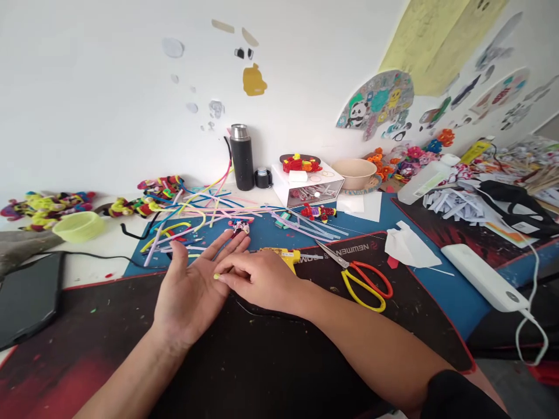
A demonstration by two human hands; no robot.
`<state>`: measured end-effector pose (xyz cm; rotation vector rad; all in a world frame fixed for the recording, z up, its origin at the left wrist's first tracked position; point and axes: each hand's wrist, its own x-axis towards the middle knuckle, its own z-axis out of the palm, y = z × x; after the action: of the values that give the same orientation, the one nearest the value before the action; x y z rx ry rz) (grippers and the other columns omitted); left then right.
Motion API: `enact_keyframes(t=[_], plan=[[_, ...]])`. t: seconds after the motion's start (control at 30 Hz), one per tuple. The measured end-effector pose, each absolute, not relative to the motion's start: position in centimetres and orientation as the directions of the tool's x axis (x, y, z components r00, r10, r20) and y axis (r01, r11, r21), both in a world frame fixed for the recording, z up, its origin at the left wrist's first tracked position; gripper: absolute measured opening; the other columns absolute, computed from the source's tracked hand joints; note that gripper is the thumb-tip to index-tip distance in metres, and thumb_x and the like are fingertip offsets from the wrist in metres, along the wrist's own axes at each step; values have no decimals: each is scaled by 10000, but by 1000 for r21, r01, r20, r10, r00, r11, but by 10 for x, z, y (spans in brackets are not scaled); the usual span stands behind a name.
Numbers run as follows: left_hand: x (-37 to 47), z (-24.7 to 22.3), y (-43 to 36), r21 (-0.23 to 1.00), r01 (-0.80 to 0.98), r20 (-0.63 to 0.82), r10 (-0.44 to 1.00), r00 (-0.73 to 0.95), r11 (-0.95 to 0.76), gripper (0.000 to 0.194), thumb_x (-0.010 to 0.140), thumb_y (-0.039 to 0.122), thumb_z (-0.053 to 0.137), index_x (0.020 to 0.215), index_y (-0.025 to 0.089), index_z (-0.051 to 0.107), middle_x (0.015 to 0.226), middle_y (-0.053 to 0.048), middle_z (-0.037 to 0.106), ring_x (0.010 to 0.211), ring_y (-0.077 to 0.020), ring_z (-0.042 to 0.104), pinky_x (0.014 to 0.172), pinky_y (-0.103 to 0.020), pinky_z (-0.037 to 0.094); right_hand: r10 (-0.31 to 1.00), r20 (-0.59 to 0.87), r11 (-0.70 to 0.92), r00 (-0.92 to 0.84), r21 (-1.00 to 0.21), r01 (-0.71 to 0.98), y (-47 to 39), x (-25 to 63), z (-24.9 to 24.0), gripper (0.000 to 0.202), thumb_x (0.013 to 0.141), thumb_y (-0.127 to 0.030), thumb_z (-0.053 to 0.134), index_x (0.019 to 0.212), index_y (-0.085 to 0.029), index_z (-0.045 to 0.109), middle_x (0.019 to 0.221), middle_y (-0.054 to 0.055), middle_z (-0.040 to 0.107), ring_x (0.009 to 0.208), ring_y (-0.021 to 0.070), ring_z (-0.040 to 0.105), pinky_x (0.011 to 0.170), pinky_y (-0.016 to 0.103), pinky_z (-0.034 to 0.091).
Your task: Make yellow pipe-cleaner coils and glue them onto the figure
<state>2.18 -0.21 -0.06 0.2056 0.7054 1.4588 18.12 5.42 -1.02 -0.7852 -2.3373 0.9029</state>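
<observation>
My left hand point(187, 299) lies palm up above the dark mat, its fingers stretched out. Over that palm, my right hand point(264, 282) pinches a small yellow-green piece point(216, 277) between thumb and forefinger; it is too small to tell what it is. Just past my left fingertips is a small multicoloured fuzzy figure point(240, 227). A yellow glue gun point(286, 254) lies behind my right hand, which partly hides it. To the right, scissors point(364, 283) with red and yellow handles rest on the mat with their blades pointing away from me.
Pipe cleaners point(209, 203) in several colours are strewn across the back. Behind them stand a black thermos point(241, 157), a white box point(286, 189) and a beige bowl point(353, 173). A white power strip point(484, 276) lies right, a dark tablet-like slab point(30, 297) left.
</observation>
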Motion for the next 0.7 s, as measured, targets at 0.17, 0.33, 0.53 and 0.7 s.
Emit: enact_keyframes(t=[0.17,0.33,0.53,0.7], plan=[[20,-5,-2,494,-858,-307,952,-20,142,1008,1087,784,442,1796,74,338,1652,-296,654,1575,-362,606,1258,-481,548,662,261,636,-702,-692,342,55,181,-15,222,1077,-277,746,1270,-281,856,911,4,857,769,166,730,797,279,483],[20,-3,-1,512,-851,-314,947,-61,115,997,1094,791,395,1768,55,392,1619,-315,675,1507,-365,676,1128,-441,656,686,230,583,-691,-742,332,56,183,-11,219,1045,-235,776,1240,-272,868,751,-40,776,656,135,639,726,263,444],[20,3,0,512,-856,-304,947,-104,70,1030,1079,808,386,1750,27,407,1590,-348,683,1521,-401,657,1064,-466,697,712,230,506,-664,-823,257,57,183,-6,163,1065,-259,750,1175,-253,870,861,-22,822,674,122,645,729,253,461],[19,3,0,525,-846,-334,937,-105,92,977,1087,815,345,1748,103,444,1630,-313,665,1543,-377,640,1200,-496,606,707,219,536,-673,-786,308,55,182,-6,136,1052,-300,791,1153,-251,868,743,-39,761,646,128,624,720,262,434]])
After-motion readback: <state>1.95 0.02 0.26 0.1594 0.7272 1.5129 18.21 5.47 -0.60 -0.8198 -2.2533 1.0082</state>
